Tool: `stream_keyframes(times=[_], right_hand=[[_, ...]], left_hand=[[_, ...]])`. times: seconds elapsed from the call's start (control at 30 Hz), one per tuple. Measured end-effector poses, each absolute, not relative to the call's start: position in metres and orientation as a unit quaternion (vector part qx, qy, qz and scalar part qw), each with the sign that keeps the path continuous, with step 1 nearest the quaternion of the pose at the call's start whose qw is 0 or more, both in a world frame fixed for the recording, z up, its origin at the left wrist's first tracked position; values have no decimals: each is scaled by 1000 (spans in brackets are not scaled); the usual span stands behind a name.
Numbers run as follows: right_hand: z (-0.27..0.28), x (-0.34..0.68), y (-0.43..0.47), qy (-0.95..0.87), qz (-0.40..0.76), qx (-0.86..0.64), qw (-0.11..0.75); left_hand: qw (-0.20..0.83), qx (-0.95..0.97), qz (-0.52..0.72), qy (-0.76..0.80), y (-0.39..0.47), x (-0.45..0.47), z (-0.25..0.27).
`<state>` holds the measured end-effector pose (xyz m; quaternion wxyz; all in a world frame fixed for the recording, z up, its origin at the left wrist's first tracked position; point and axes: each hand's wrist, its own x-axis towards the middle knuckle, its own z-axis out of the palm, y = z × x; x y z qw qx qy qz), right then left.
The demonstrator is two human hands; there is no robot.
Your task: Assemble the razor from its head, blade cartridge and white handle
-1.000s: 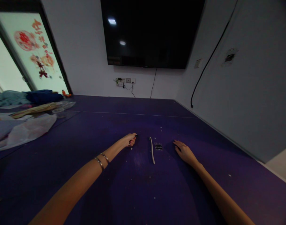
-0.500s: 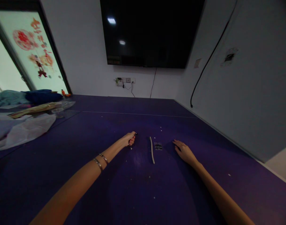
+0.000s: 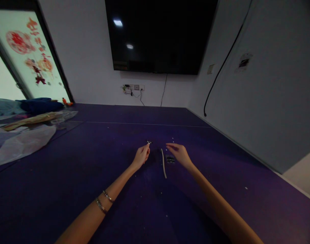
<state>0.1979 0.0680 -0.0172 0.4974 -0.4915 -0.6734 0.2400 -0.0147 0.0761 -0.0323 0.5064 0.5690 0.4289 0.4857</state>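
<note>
In my left hand [image 3: 141, 157], closed in a pinch, is a small dark object with a shiny metal part [image 3: 149, 142]; its kind is too small to make out. My right hand [image 3: 179, 154] is open, fingertips reaching left above the purple surface, with nothing seen in them. Between the two hands lies a thin, slightly bent pale stick or tube [image 3: 163, 164]. Close beside it, near the right wrist, sits a small clear pack with dark pieces inside [image 3: 170, 159].
White specks dot the purple surface [image 3: 114, 142]. Plastic sheeting [image 3: 30, 142] and folded blue cloth [image 3: 42, 105] lie at the far left. A black cable [image 3: 218, 74] hangs down the right wall; a large television [image 3: 162, 37] is on the wall ahead.
My right hand has lifted and moved left toward my left hand. My left hand has turned, so the small object now sticks out past its fingertips.
</note>
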Motion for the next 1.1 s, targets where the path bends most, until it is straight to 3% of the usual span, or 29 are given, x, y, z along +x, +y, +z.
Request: stream_keyframes(times=[0.13, 0.3, 1.1], right_hand=[[0, 161, 68, -577, 418, -462, 528], [9, 146, 62, -524, 512, -435, 523], [9, 141, 54, -498, 518, -417, 557]], left_hand=[[482, 585, 510, 407, 67, -10, -30], [471, 597, 508, 404, 59, -7, -27], [425, 630, 523, 386, 55, -2, -41]])
